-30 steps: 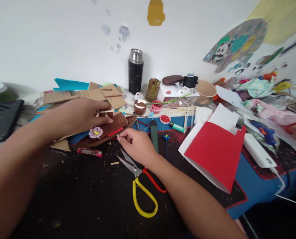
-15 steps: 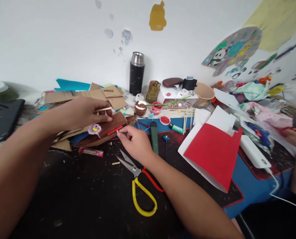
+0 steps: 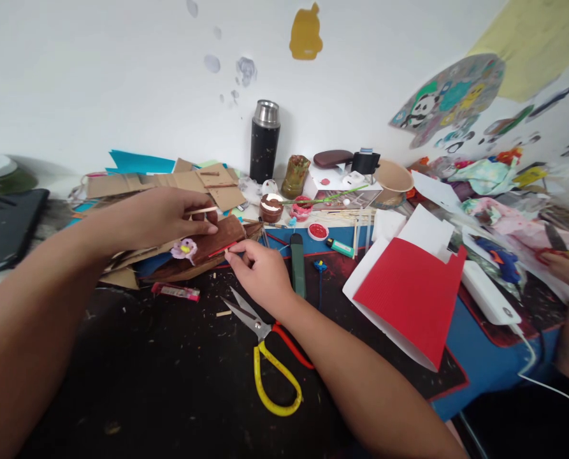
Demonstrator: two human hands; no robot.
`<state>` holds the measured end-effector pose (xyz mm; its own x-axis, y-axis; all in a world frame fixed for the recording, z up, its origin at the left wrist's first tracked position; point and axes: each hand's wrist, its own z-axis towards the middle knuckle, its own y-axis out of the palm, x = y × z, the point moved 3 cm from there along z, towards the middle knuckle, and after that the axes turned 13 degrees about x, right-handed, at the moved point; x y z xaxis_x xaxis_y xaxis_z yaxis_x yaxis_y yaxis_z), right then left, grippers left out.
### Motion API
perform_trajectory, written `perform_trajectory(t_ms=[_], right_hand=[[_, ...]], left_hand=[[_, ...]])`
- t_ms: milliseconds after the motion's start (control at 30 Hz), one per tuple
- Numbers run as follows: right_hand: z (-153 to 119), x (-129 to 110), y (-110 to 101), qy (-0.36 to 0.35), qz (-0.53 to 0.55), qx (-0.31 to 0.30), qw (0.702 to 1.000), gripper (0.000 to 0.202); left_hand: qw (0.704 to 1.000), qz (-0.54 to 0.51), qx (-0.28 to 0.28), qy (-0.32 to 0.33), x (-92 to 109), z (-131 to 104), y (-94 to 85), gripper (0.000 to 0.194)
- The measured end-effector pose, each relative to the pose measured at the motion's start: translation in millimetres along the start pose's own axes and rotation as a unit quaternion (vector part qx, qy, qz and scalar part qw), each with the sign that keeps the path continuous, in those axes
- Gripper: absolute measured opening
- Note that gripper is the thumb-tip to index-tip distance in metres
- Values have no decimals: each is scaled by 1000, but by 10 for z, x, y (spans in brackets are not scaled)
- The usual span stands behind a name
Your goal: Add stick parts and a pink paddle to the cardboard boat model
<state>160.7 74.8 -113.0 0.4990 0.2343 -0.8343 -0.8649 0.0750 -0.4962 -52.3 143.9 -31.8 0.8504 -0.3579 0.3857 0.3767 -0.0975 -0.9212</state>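
My left hand (image 3: 188,213) is closed around a thin wooden stick (image 3: 202,210), above a brown boat-like craft piece (image 3: 222,231). A small purple flower (image 3: 183,250) with a yellow middle sits on the piece below my left hand. My right hand (image 3: 260,271) pinches thumb and finger together at a narrow red strip (image 3: 222,249) on the piece's near side. A small pale tip shows at those fingertips; I cannot make out what it is. Nearer to me, scissors (image 3: 260,328) with one yellow and one red handle lie spread on the black mat (image 3: 169,376).
A green cutter (image 3: 297,264), folded red corrugated card (image 3: 408,293) and a white device (image 3: 492,293) with a cable lie to the right. Behind stand a black flask (image 3: 265,143) and small paint pots (image 3: 271,208). Another person's hand (image 3: 568,271) works at the far right.
My hands have hardly moved. The red strip shows narrower, as if turned more edge-on. At the far right, the other person's hand and the tool in it have shifted a little.
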Motion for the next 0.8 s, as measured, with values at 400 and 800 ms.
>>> perform_trajectory(t_ms=[400,800], right_hand=[[-61,32,-80,-24,55,50,997,16],[-19,35,-24,-7,88,61,994,18]], left_hand=[[999,22,-10,-26,3,5,-21,31],[999,13,8,-30,30,-35,5,27]])
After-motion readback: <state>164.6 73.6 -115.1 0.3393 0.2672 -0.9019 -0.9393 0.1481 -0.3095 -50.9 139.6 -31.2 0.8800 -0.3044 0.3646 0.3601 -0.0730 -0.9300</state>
